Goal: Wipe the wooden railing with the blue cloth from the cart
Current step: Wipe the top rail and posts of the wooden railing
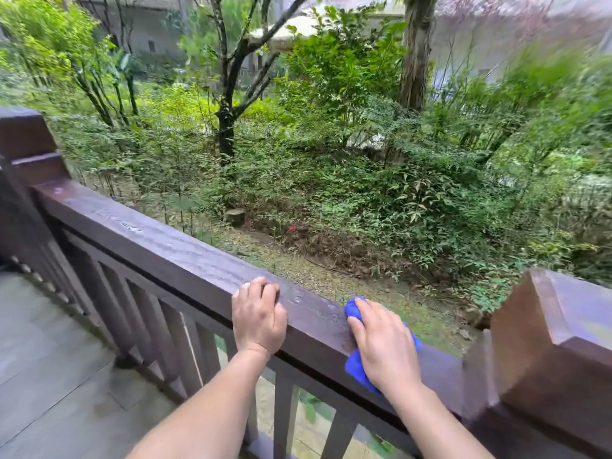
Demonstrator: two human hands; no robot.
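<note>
Right hand (384, 346) is flat on the cloth (356, 364), fingers spread & pressing it down onto the rail (149, 240) – palm covers most of it, blue peeks out at the fingertips & below the wrist. Cloth is bunched, draped over the top edge, sitting just left of the right post (556, 342). Looks like the wipe starts at that end, w/ the long bare run of rail stretching away to the left post (26, 144).

Left hand (258, 318) rests on the rail top near the cloth but apart from it, fingers curled over the far edge, holding nothing else – prob. a brace so the person can lean in & put weight on the wiping hand. Both forearms come up from the bottom of frame, wrists roughly straight, right wrist bent down a bit to load the palm.

Rail surface looks damp or glossy in patches; can't tell which part is wiped already. Cart isn't in view. Garden beyond, paved floor (49, 359) lower left. My guess: early in the job, most of the rail is left to do
</note>
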